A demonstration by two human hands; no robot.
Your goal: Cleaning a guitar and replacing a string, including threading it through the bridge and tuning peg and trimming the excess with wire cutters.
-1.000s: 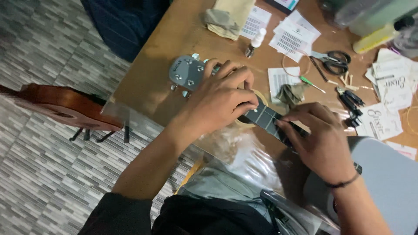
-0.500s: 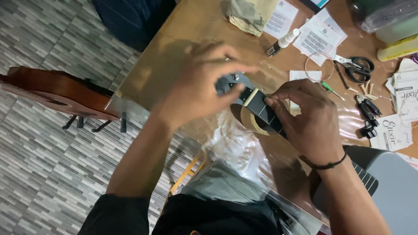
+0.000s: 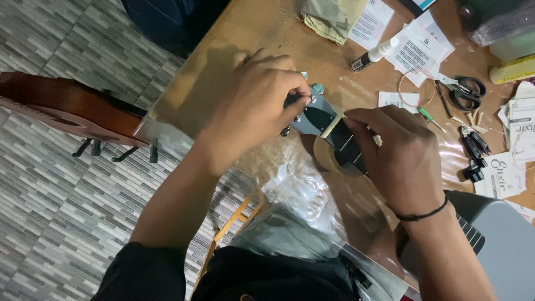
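Up close, left hand [image 3: 253, 106] pinching grey headstock [image 3: 313, 116] tuners, right hand [image 3: 398, 159] clamped on black neck [image 3: 348, 147] — glossy wooden table [image 3: 223, 72].

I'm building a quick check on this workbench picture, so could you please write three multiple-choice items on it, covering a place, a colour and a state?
1. Where does the roll of tape lie?
A. Under the guitar neck
B. On the floor
C. On top of the scissors

2. What colour is the guitar's headstock?
A. Red
B. Grey
C. Yellow

3. What is the left hand doing?
A. Resting flat on the table
B. Holding the scissors
C. Gripping a tuner at the headstock with its fingers

Answers:
1 A, the tape's rim shows just beneath the dark fretboard.
2 B, its face is grey with a dark plate.
3 C, the fingertips pinch at the headstock's edge while the right hand holds the neck.
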